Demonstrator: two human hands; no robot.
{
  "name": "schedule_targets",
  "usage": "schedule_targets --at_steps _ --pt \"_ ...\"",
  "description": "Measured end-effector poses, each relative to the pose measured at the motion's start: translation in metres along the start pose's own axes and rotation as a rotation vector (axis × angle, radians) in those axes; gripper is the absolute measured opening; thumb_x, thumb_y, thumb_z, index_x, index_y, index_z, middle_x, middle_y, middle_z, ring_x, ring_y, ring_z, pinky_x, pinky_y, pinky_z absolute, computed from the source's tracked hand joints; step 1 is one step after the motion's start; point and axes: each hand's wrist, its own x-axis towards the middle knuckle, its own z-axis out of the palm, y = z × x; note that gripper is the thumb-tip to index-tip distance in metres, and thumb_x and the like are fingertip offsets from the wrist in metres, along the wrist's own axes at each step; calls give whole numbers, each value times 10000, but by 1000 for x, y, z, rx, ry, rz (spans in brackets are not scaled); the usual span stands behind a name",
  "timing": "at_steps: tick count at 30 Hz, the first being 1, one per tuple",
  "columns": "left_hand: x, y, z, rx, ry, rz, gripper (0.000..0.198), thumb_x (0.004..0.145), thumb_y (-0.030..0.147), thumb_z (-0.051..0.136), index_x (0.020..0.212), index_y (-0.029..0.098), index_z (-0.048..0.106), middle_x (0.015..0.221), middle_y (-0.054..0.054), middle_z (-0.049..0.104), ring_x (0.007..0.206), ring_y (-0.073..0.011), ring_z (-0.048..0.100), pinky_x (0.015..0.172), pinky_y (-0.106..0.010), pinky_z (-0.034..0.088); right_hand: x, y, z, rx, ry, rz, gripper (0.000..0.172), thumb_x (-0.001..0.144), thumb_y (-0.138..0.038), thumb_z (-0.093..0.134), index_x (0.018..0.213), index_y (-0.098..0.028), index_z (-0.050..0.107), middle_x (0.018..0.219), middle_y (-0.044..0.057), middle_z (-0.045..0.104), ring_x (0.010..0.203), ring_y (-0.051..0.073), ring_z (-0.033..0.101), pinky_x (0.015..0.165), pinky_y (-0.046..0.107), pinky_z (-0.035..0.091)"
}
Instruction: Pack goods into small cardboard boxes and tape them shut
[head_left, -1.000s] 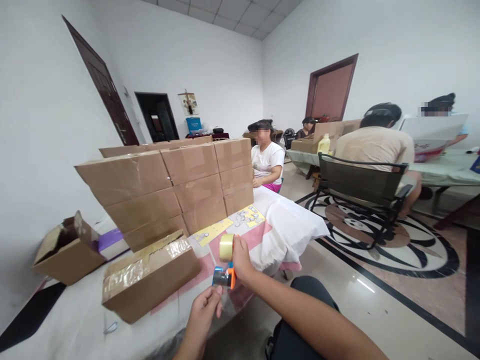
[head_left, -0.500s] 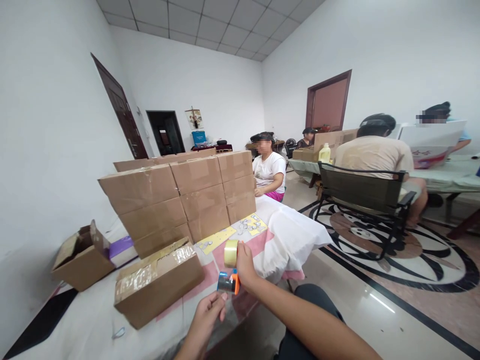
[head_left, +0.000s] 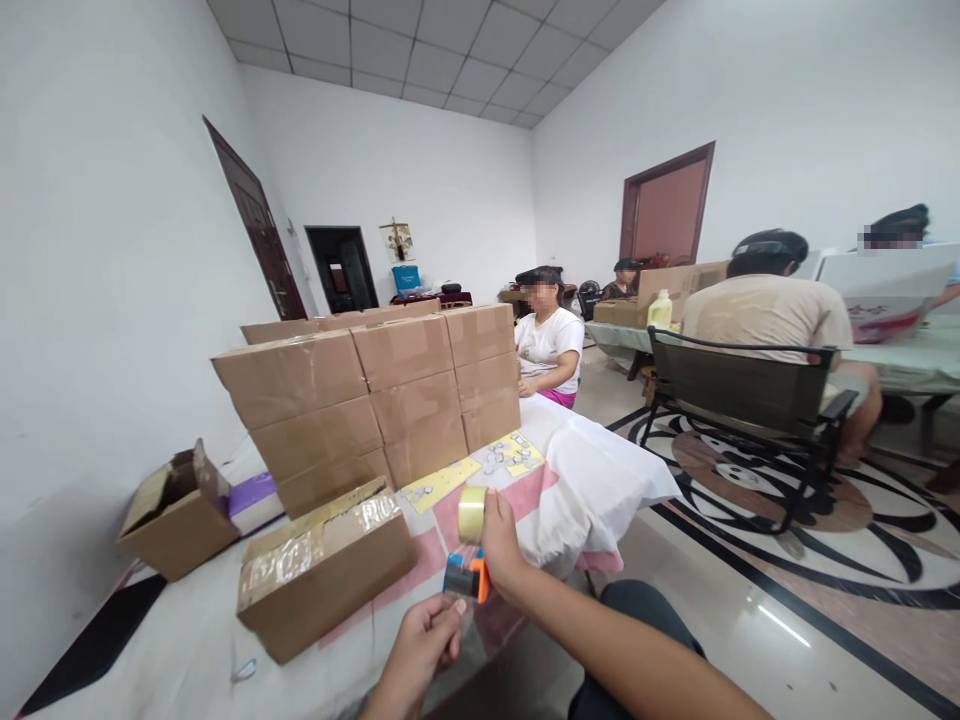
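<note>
My right hand (head_left: pixel 502 540) is closed round a tape dispenser (head_left: pixel 465 577) with blue, orange and black parts. It carries a yellowish roll of clear packing tape (head_left: pixel 472 513) and is held above the table. Just below the dispenser, my left hand (head_left: pixel 426 640) is pinched at the tape's loose end; the clear strip there is small and hard to make out. Left of both hands, a closed cardboard box (head_left: pixel 330 575) lies on the table, with shiny tape across its top. Neither hand touches it.
Stacked cardboard boxes (head_left: pixel 420 400) stand behind the single box. An open carton (head_left: pixel 180 530) and a purple-and-white box (head_left: pixel 253 498) sit at the left. A person (head_left: pixel 551 340) sits beyond the stack. Another sits in a chair (head_left: pixel 742 390) at the right.
The view has shifted slightly, so the scene sits a little further right. The right hand still holds the dispenser, and the left hand stays pinched close beneath it.
</note>
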Motion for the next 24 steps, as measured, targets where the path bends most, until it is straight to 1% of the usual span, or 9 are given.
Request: schedule_targets --at_steps 7,9,10,13,15,16,19,22,24 --pt "7 -12 -3 -2 -3 -36 718 469 878 703 574 194 511 377 77 380 326 -49 244 397 -229 136 -5 -10 0 9 51 112 307 884 -524 481 797 -234 528 697 8 571 626 185 549 537 301 453" --pt "5 -25 3 77 -44 -70 691 522 855 707 560 186 536 391 58 409 339 -63 299 392 -235 200 -9 -16 6 63 22 195 289 898 -488 433 760 -241 492 676 15 576 607 189 559 533 306 454" --pt "3 -33 7 125 -82 -89 652 603 813 707 590 175 573 437 40 467 372 -78 371 406 -238 277 -11 -19 10 91 -3 233 286 905 -475 407 756 -242 481 676 20 586 605 192 568 536 309 457" --pt "-4 -55 27 186 -167 -125 373 861 559 675 941 195 685 839 -48 692 713 -183 639 605 -316 536 -15 -28 21 61 -50 161 296 915 -495 411 828 -235 524 802 46 653 715 206 621 595 309 482" --pt "-7 -63 37 153 -143 -125 306 923 451 639 1162 261 634 1128 -83 678 957 -232 655 730 -396 587 -10 -33 22 -28 -69 3 346 904 -561 460 903 -232 565 914 53 670 827 211 628 652 299 491" --pt "-6 -66 39 142 -127 -127 316 933 433 630 1195 258 619 1171 -88 663 989 -232 649 758 -409 590 -4 -35 20 -69 -93 -63 380 894 -597 476 900 -229 571 912 50 662 838 210 616 663 295 486" --pt "0 -68 34 137 -82 -145 361 903 499 651 1008 154 660 925 -56 690 763 -163 643 672 -318 548 29 -33 10 -160 -195 -201 438 854 -653 532 766 -224 521 711 -2 551 688 178 521 614 290 432" --pt "8 -67 20 105 -87 -142 576 678 734 721 733 177 586 577 -2 611 474 -106 490 474 -247 343 68 -16 -6 -236 -171 -272 473 800 -668 591 681 -226 474 636 -27 480 622 160 449 593 296 391" --pt "12 -64 14 48 -105 -119 688 529 846 691 737 210 526 506 18 588 390 -87 399 437 -246 232 87 1 -17 -241 -127 -246 481 785 -688 583 693 -223 498 645 -16 506 629 175 471 606 313 403"
